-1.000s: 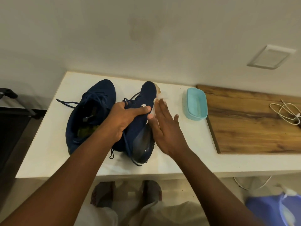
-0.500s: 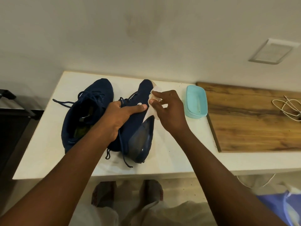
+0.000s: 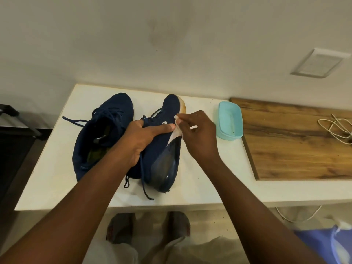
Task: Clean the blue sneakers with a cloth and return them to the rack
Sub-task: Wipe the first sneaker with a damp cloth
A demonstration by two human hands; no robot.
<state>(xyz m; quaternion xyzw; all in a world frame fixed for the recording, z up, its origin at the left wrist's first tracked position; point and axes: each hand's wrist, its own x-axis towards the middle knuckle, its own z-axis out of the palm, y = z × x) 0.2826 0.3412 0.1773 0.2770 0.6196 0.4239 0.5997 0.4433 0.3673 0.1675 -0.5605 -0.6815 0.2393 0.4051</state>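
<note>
Two navy blue sneakers lie on a white table [image 3: 47, 168]. The left sneaker [image 3: 99, 134] sits upright with loose laces. The right sneaker [image 3: 162, 155] is tilted on its side, sole edge turned to the right. My left hand [image 3: 141, 138] grips this sneaker over its laces, thumb along the side. My right hand [image 3: 198, 136] pinches a small white cloth [image 3: 176, 130] against the sneaker's sole edge near the middle. Most of the cloth is hidden under my fingers.
A light blue plastic tub [image 3: 230, 122] stands just right of my right hand. A wooden board [image 3: 295, 145] covers the table's right part, with a white cable [image 3: 337, 130] on it. A dark stand [image 3: 17, 130] is at the left. My feet are below the table edge.
My right hand went from flat and open beside the sneaker to pinching the white cloth on the sole edge. My left hand keeps its grip on the sneaker.
</note>
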